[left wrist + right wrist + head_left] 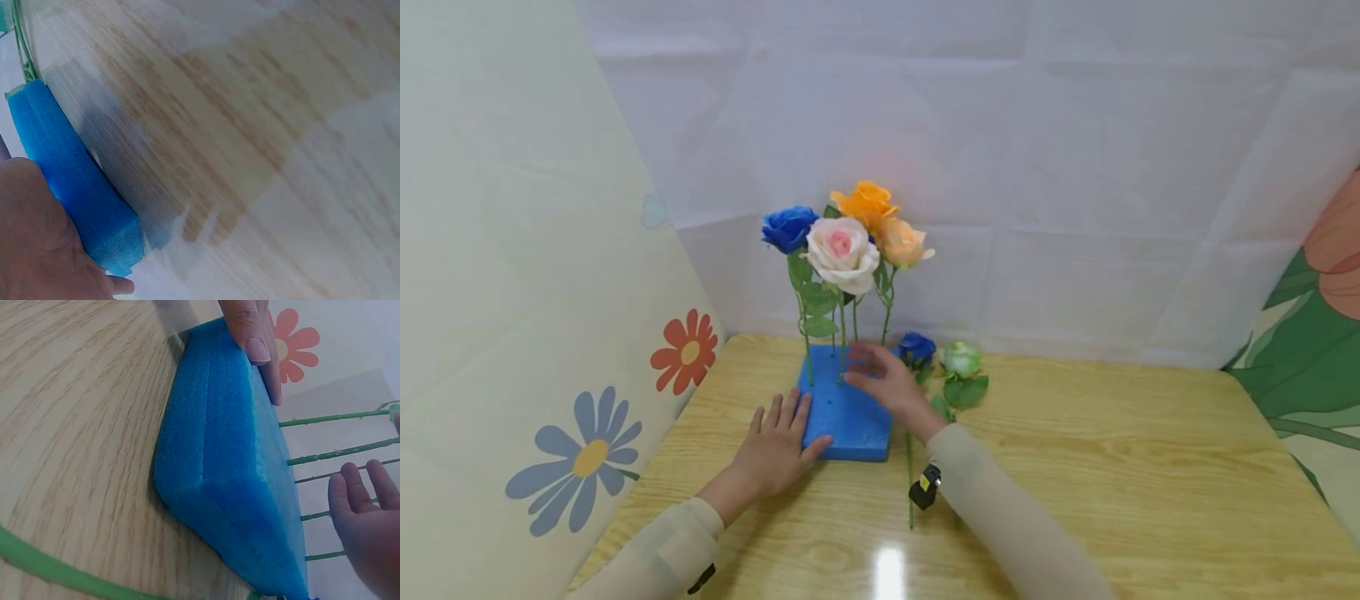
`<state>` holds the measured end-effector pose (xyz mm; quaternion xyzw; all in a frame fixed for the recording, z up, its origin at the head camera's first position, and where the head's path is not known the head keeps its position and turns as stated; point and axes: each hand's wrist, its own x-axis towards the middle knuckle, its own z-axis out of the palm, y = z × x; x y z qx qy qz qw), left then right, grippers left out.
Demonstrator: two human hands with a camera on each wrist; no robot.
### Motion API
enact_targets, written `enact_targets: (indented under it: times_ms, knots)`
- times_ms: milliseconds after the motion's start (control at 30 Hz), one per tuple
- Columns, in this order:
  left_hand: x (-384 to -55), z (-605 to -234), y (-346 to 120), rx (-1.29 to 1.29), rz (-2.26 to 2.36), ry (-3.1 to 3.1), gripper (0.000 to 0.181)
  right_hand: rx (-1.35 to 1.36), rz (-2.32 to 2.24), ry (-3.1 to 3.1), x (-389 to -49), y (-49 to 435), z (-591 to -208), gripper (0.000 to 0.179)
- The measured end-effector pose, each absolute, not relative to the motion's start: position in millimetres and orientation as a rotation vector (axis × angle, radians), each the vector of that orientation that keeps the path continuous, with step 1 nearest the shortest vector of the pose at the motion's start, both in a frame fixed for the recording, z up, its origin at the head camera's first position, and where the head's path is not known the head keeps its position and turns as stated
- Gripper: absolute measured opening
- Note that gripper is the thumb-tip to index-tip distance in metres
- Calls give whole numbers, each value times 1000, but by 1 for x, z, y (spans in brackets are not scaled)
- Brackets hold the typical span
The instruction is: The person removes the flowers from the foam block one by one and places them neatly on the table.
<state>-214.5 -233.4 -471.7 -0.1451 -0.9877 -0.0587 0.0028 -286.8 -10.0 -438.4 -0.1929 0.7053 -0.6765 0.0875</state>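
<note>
A blue foam block (pixel 850 427) lies on the table with several artificial roses standing in it. They include a pale pink rose (pixel 842 257), a blue rose (pixel 790 228), an orange rose (pixel 867 203) and a peach rose (pixel 904 243). My left hand (pixel 775 450) rests on the block's left edge, fingers spread, thumb at the near corner. Above the block's right side is my right hand (pixel 891 385), its fingertips beside the pale pink rose's stem. In the right wrist view those fingers (pixel 359 497) look loosely bent, with no stem visibly pinched.
Right of the block, a dark blue rose (pixel 917 348) and a pale green rose (pixel 961 358) lie on the wooden table (pixel 1120 467), partly behind my right forearm. A white cloth backdrop (pixel 1075 183) hangs behind. On the left is a flower-printed panel (pixel 512 292).
</note>
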Motion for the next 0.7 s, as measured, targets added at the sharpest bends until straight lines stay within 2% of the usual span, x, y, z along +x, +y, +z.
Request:
enact_targets:
  times_ms: [700]
  knots:
    - [-215, -474, -234, -461, -164, -3096, 89, -407, -2094, 2148, -295, -31, -444, 41]
